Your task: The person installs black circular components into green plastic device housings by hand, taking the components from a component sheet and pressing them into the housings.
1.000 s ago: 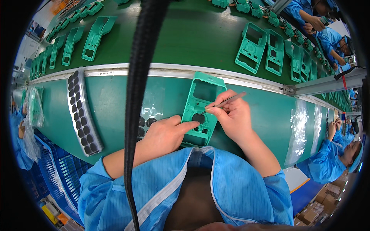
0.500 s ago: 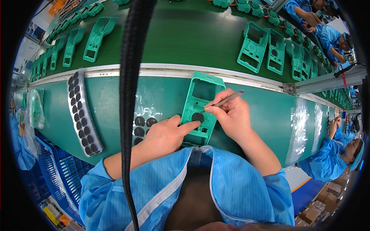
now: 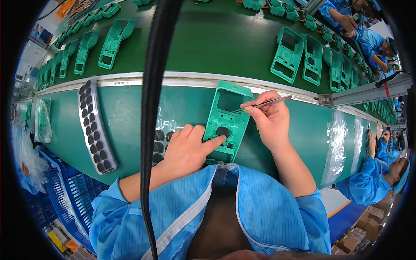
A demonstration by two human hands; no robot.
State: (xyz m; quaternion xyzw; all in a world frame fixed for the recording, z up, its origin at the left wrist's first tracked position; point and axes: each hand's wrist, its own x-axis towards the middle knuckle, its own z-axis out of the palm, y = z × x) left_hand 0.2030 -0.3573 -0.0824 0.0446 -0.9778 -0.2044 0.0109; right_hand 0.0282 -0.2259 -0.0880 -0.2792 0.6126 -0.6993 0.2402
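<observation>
A green plastic housing (image 3: 226,119) with a large rectangular opening at its far end lies on the bench in front of me. A round black pad (image 3: 222,131) sits in its circular seat. My left hand (image 3: 186,145) is at the housing's left side, one finger stretched onto the pad's edge and the others curled against the side. Pinched in my right hand (image 3: 271,119) are metal tweezers (image 3: 274,101); their tips are over the housing, above the pad and apart from it. Left of my left hand, a clear sheet of black round pads (image 3: 159,147) is partly covered by the hand and a dark strap.
A longer strip of black pads (image 3: 94,130) lies farther left. Beyond the metal rail (image 3: 186,79), a green conveyor carries several housings (image 3: 287,55). Clear plastic sheets (image 3: 336,145) lie at the right. A dark strap (image 3: 152,86) hangs across the view; a co-worker (image 3: 377,175) sits at the right.
My right hand has drawn the tweezers up and to the right, off the black pad. My left finger stays on the pad. The view has shifted slightly.
</observation>
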